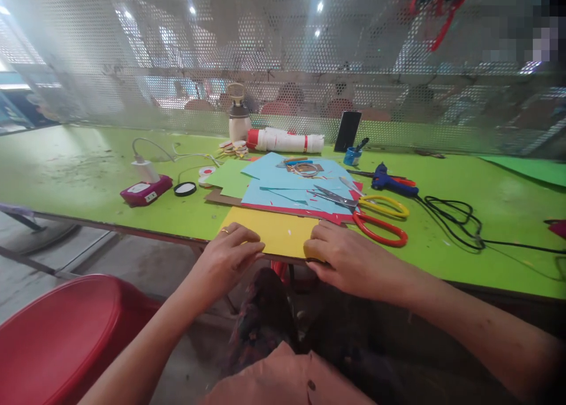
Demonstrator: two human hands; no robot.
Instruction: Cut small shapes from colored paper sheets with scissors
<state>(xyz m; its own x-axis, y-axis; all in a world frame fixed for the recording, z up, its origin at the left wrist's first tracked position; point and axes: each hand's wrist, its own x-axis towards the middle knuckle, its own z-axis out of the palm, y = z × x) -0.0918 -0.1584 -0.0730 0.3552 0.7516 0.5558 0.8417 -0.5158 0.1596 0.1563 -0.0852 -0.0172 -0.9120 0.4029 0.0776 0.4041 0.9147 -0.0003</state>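
A sheet of yellow paper (283, 234) lies at the near edge of the green table, its back edge under or against the other sheets. My left hand (232, 249) grips its left side with bent fingers pressed together. My right hand (338, 254) holds the right side, fingers curled over the front edge and thumb below. Just beyond lie light blue paper sheets (283, 193) with red and green sheets around them. Scissors (382, 207) with one yellow and one red handle rest across the sheets near my right hand, blades pointing left.
A blue glue gun (389, 181) with a coiled black cord (460, 222) lies right. A purple power box (145, 190) with a plugged-in charger and a black round lid (184, 188) sit left. A white roll (285, 141) lies behind. A red stool (75, 334) stands lower left.
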